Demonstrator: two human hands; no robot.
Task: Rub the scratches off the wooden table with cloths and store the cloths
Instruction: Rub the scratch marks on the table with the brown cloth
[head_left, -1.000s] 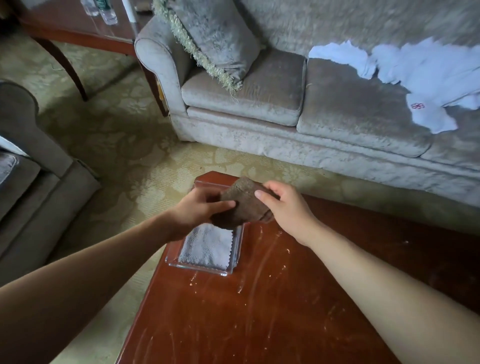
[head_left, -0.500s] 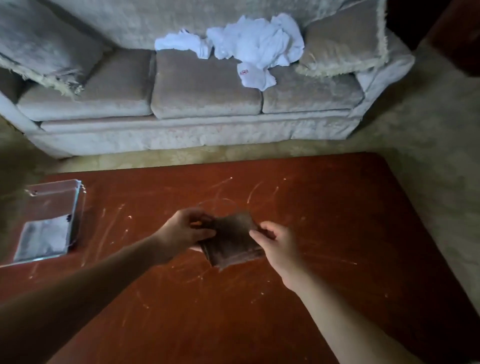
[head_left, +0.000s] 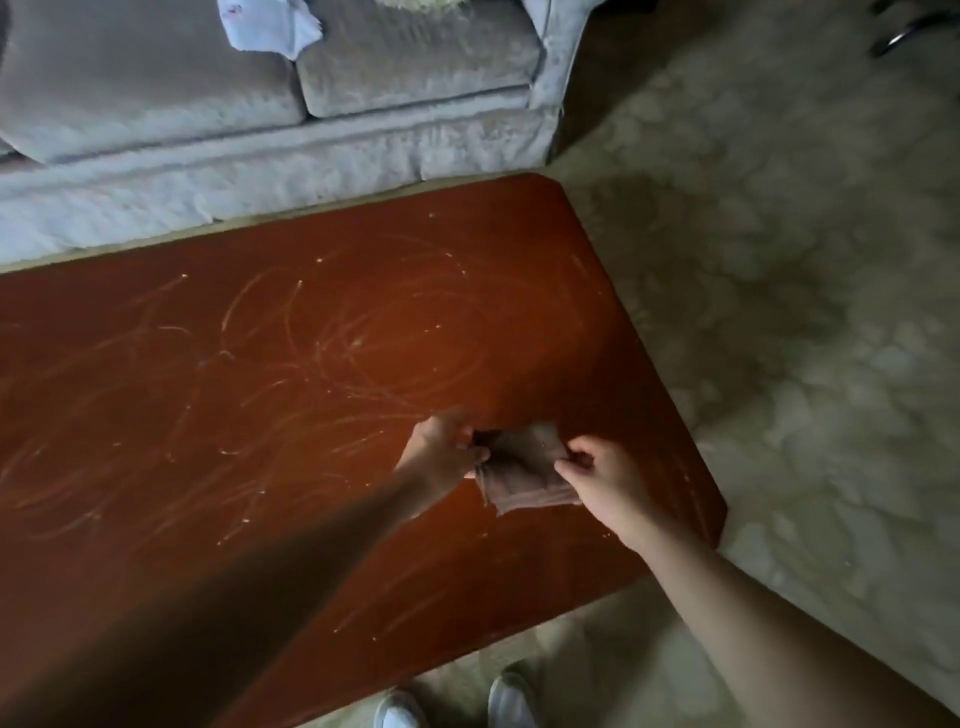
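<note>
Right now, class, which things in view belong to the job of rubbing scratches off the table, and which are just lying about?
Belong to the job: brown cloth, gripped by the left hand and right hand; wooden table; its scratches.
Just lying about: sofa; white fabric on the sofa; carpet; shoes.

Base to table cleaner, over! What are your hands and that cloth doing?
Busy: left hand and right hand each pinch a side of the cloth. It hangs over the right end of the table. Many scratches, nothing in the way.
</note>
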